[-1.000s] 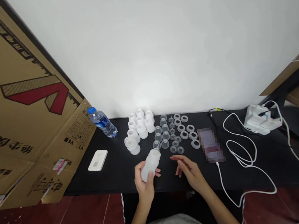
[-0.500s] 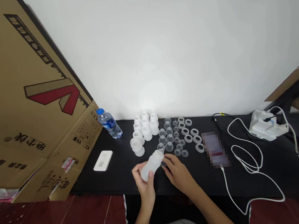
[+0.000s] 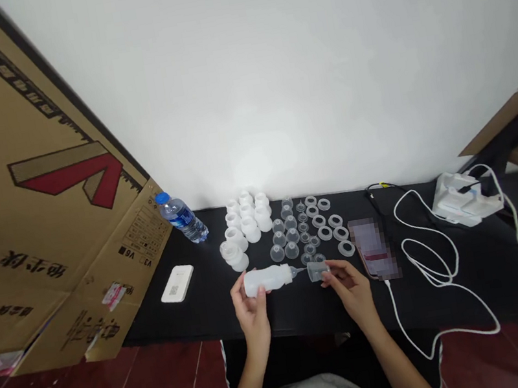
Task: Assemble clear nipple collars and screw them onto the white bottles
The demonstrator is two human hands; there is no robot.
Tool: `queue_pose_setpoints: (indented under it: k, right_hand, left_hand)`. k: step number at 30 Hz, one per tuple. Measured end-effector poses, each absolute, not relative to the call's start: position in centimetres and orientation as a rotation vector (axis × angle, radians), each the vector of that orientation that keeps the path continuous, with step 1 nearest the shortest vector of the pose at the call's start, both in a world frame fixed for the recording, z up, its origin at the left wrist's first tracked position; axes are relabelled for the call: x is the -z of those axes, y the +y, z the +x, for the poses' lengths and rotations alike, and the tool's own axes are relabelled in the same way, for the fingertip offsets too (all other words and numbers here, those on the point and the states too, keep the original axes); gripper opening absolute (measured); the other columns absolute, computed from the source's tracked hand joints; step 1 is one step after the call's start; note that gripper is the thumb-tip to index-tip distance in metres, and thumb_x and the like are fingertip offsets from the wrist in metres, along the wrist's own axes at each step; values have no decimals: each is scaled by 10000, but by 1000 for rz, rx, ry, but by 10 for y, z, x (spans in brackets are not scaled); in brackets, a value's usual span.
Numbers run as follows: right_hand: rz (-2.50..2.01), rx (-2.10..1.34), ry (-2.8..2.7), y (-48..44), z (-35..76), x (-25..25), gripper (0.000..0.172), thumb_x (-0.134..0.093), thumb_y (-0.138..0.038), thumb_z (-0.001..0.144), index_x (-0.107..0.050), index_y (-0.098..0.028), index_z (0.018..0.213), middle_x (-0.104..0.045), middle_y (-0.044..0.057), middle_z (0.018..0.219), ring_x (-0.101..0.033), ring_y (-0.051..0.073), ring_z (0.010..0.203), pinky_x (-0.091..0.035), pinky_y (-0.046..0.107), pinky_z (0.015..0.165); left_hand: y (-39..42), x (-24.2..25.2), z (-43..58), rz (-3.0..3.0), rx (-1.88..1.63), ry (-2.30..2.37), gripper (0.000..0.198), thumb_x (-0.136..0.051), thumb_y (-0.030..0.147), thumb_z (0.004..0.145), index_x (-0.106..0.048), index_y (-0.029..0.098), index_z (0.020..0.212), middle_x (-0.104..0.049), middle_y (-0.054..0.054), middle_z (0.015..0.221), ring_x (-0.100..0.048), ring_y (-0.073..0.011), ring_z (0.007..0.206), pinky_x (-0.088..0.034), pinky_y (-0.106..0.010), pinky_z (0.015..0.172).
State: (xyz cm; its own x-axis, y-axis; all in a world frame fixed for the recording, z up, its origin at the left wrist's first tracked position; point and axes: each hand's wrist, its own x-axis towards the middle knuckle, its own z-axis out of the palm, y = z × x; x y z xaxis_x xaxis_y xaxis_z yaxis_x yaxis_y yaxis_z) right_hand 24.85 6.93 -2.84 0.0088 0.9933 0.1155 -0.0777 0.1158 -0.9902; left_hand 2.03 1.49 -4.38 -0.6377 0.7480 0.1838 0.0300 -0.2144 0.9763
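Note:
My left hand [image 3: 251,308] grips a small translucent white bottle [image 3: 267,279], held on its side above the black table [image 3: 207,300], its thin nozzle pointing right. My right hand [image 3: 349,283] pinches a small clear cap [image 3: 318,270] just off the nozzle tip, separate from the bottle. Behind the hands stand several white bottle bodies [image 3: 244,222], several clear domed caps [image 3: 289,242] and several translucent rings [image 3: 330,225] laid out in rows.
A water bottle [image 3: 181,217] and a white flat device [image 3: 177,283] lie to the left. A large cardboard box [image 3: 26,185] leans at the left. A phone [image 3: 372,248], a white cable [image 3: 427,259] and a white charger [image 3: 464,204] sit to the right.
The bottle has turned from tilted upright to lying sideways. My right hand came onto its top, then drew away to the right with the clear cap.

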Motion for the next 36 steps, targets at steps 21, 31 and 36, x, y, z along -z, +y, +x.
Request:
queue_pose_setpoints:
  k: [21, 31, 36]
  right_hand:
    - [-899, -1411, -1177, 73, 253, 32, 369, -930, -422, 858, -816, -223, 1147, -831, 75, 987, -772, 220, 832, -657, 375, 815]
    - [-926, -1430, -1244, 71, 254, 32, 383, -949, -410, 833, -812, -228, 1141, -840, 87, 1055, -783, 232, 907, -653, 386, 884]
    - [-949, -1398, -1287, 71, 256, 34, 350, -944, -427, 834, -839, -232, 1105, -836, 77, 1016, -778, 226, 890, -643, 367, 866]
  left_hand:
    - [18, 46, 21, 1101, -1699, 1531, 556, -784, 504, 965, -641, 226, 1425, -703, -170, 1463, -732, -306, 1289, -601, -407, 1079]
    - [19, 43, 21, 1132, -1720, 1561, 528, -723, 530, 1007, -633, 220, 1424, -702, -169, 1457, -726, -300, 1286, -617, -392, 1043]
    - [20, 40, 24, 998, -1782, 1510, 601, -804, 526, 934, -636, 196, 1407, -706, -190, 1407, -779, -288, 1090, -677, -325, 773]
